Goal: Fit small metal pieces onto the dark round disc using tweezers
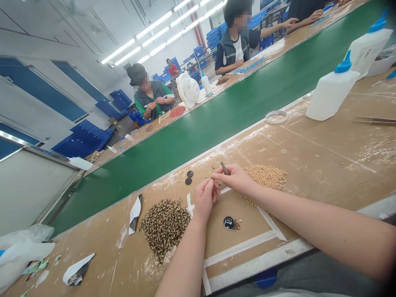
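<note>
My forearms cross the lower frame, hands meeting mid-frame.
Left hand [204, 197] pinches a small bead; right hand [235, 178] grips tweezers [224, 168], piles within reach.

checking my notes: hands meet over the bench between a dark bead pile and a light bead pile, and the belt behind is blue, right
Not quite: the head view shows the belt is green. The rest holds: left hand and right hand meet between the dark bead pile and light bead pile.
</note>
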Demonstrator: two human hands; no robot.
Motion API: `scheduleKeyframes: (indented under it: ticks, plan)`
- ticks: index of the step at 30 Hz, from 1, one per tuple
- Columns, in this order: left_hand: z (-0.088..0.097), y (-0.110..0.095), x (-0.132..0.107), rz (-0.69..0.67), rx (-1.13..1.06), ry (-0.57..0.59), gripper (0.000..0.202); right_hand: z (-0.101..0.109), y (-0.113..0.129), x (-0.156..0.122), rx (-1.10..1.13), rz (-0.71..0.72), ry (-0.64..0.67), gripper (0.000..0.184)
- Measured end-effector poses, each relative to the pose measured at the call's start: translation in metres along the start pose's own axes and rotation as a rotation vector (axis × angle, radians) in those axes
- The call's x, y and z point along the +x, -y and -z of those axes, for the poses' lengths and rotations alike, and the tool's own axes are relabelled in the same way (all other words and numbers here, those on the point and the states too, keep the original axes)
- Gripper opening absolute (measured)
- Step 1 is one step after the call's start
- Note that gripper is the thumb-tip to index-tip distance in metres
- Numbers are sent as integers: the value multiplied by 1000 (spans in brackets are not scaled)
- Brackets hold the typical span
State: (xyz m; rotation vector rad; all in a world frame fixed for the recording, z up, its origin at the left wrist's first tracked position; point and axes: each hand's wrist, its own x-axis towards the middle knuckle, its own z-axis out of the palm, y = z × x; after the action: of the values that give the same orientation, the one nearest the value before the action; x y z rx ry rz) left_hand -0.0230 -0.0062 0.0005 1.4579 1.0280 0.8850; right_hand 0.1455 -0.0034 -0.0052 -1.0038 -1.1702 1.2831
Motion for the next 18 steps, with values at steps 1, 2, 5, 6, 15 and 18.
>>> scheduleKeyframes:
  ticks: [1,2,5,6,15,18]
  plan:
    - [0,0,0,6,4,0,40,0,-1,0,-6,3,-5,29]
    - [0,-1,0,9,8,0,40,0,-1,0,-11,7,-11,29]
    - [0,-3,-1,10,21,0,39,0,-3,1,-27,10,-29,28]
    - [0,-3,-1,10,21,1,39,0,-3,2,-29,11,-29,28]
    - [-1,-2,-3,-15,-15,5,38,-1,1,-2,-33,30,10,26]
    - [-1,-1,-3,-23,-10,-1,39,0,2,-4,-123,104,-24,25]
